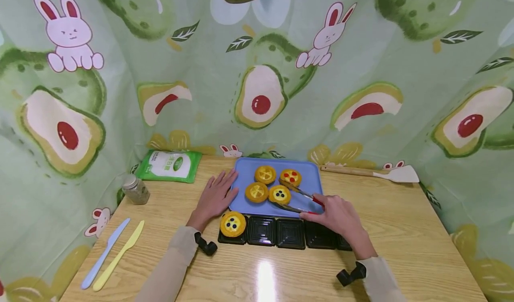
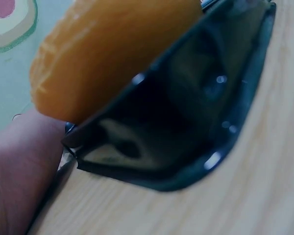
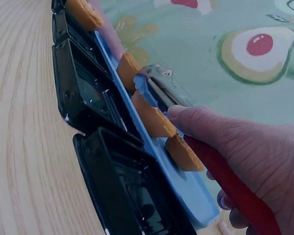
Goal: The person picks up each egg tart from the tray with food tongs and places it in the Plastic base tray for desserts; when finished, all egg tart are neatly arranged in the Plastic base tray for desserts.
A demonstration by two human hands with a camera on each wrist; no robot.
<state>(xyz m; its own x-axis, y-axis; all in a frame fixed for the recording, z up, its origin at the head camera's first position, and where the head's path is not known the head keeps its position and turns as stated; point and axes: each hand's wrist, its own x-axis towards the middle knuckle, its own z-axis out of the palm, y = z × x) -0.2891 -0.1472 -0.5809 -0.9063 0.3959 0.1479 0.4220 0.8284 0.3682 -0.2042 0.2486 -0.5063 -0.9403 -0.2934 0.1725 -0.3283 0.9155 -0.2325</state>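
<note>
Head view: right hand (image 1: pixel 339 217) grips red-handled metal tongs (image 1: pixel 299 199), tips astride a round orange blueberry-topped tart (image 1: pixel 279 194); left hand (image 1: pixel 214 198) flat, fingers spread; tong tips blurred.

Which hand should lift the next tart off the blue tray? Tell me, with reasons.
The right hand. It already grips the tongs, whose tips straddle the blueberry tart on the blue tray. The left hand lies flat at the tray's left edge, holding nothing.
</note>
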